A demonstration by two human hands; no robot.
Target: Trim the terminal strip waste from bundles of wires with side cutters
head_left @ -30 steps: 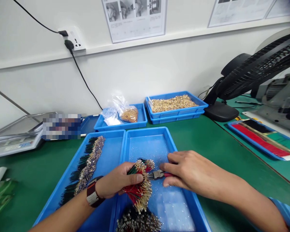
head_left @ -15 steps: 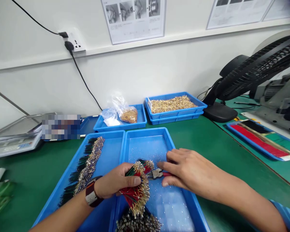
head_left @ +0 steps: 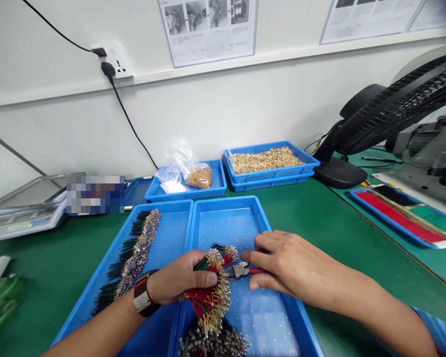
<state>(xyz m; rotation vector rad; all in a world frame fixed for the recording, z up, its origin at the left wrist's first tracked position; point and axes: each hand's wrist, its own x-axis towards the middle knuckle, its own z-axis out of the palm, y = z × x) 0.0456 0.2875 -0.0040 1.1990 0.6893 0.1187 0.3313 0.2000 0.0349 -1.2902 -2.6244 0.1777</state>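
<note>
My left hand point(head_left: 188, 278) is closed round a bundle of red and green wires point(head_left: 206, 300) with gold metal tips fanning to the right. In my right hand point(head_left: 282, 263) are small cutting pliers point(head_left: 240, 270) with red handles, their jaws at the edge of the bundle. Both hands are over a blue tray point(head_left: 228, 210) scattered with tiny bright bits. A small bunch of tipped wires point(head_left: 226, 253) shows just beyond the bundle. Below my left hand lies a pile of dark wires with silvery ends point(head_left: 213, 342). Parts of the plier handles are hidden by my fingers.
The left-hand tray point(head_left: 171, 223) holds a long row of black wires with metal ends point(head_left: 139, 253). Behind stand a tray of gold pieces point(head_left: 267, 161) and one with plastic bags point(head_left: 198, 176). A black fan point(head_left: 386, 109) and scale point(head_left: 33, 218) flank the bench.
The camera view has shifted very slightly. Both hands keep the same grips, and the plier jaws stay beside the bundle.
</note>
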